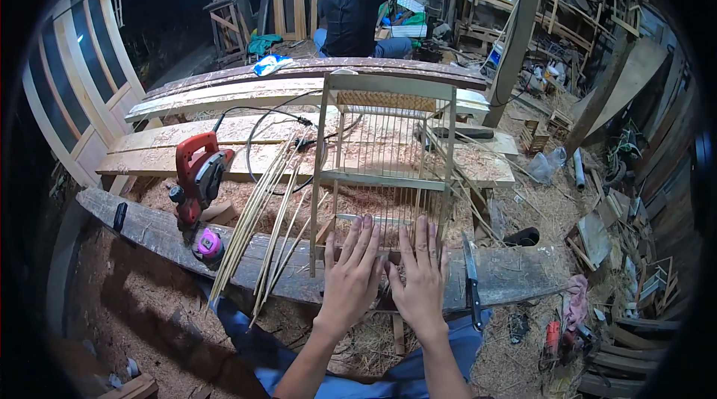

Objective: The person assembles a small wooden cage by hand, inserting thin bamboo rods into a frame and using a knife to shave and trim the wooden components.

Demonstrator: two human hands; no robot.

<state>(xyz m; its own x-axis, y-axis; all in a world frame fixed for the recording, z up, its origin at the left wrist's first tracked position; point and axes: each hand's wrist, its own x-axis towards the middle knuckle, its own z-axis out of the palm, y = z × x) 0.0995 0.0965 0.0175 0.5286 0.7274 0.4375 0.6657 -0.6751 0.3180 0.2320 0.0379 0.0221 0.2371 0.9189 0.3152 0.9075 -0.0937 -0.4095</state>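
A wooden cage frame point(385, 181) with thin upright bars stands on the weathered plank point(515, 273) before me. My left hand point(348, 273) is held out flat at its lower part, fingers stretched, holding nothing. Beside it my right hand point(418, 279) lies in the same pose, palm away from me, with the thumbs close together. Whether the palms touch the frame is hidden behind the hands. A knife point(472, 279) with a black handle rests to the right of my right hand. Long thin bamboo sticks point(256, 216) lean across the plank on the left.
A red electric planer point(196, 164) and a pink tape measure point(209, 243) sit at the left. Shaving-covered boards point(172, 137) lie beyond. A person in black point(349, 18) sits at the back. A red tool point(552, 338) and pink cloth point(575, 300) are on the floor, right.
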